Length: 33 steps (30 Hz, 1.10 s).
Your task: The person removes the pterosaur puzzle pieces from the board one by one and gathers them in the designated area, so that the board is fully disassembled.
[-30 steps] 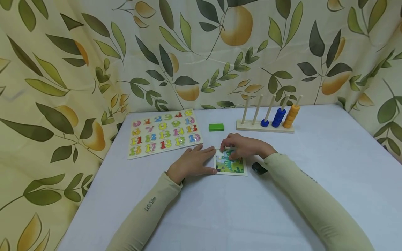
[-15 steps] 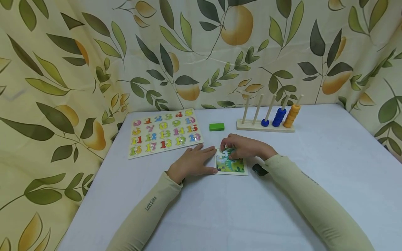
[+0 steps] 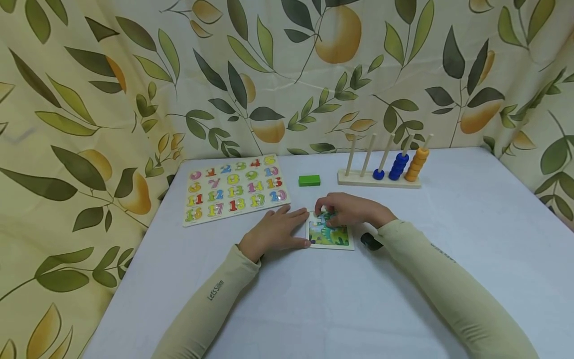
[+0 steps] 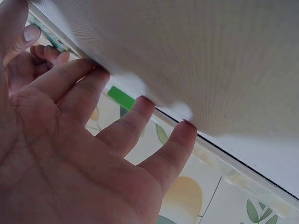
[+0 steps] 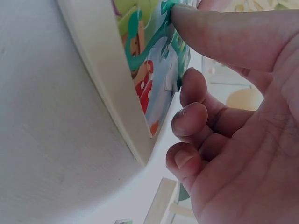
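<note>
A small jigsaw puzzle point(image 3: 329, 237) in a white frame lies on the table, its picture a teal dinosaur on green ground. Over its upper part my right hand point(image 3: 350, 208) bends down, thumb and index finger pinching a puzzle piece point(image 5: 178, 58) close above the picture. In the right wrist view the other fingers are curled beside the frame. My left hand point(image 3: 275, 232) lies flat with fingers spread at the puzzle's left side, thumb at the lower left corner. The left wrist view shows its fingertips point(image 4: 187, 128) against the white tablecloth.
Behind the left hand lies a number board point(image 3: 236, 189) with coloured numerals. A green block point(image 3: 309, 180) sits beyond the puzzle. At the back right stands a wooden peg rack point(image 3: 378, 183) with blue and orange beads. A small black object point(image 3: 370, 242) shows by the right wrist.
Beside the right fingertips, the pale gap in the picture looks smaller than before. The right hand has dipped very slightly; the left hand stays put.
</note>
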Each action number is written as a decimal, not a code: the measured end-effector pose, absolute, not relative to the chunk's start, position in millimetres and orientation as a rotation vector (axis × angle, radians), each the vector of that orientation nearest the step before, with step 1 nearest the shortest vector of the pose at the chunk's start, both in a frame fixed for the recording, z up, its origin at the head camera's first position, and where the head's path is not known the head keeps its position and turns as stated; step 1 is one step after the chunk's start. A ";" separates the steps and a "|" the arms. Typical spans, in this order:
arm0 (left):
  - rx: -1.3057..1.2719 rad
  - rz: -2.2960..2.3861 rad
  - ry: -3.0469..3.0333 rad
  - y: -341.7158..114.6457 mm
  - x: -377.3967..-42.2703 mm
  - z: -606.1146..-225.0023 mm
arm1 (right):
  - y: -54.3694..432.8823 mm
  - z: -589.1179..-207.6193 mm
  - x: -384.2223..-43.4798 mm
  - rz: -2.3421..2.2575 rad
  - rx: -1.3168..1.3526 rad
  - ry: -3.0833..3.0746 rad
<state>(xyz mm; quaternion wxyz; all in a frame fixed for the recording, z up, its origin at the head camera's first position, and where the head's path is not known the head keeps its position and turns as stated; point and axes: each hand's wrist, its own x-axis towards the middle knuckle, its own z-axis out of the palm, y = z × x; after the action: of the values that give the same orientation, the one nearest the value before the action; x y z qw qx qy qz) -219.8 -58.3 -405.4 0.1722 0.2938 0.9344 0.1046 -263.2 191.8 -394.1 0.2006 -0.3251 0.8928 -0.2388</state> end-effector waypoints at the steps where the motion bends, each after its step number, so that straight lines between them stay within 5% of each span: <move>1: 0.834 0.300 2.652 -58.4 -219.6 -405.3 | 191.4 -393.7 -263.1 -0.658 -0.911 2.497; 33: 0.841 0.273 2.652 -58.1 -221.1 -406.6 | 189.3 -393.0 -253.7 -0.695 -0.857 2.544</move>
<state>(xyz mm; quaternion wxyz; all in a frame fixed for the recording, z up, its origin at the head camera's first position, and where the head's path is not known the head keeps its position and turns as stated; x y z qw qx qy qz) -221.1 -58.1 -406.6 0.1721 0.2962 0.9345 0.0963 -253.7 189.3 -393.0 0.1832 -0.3039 0.9019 -0.2463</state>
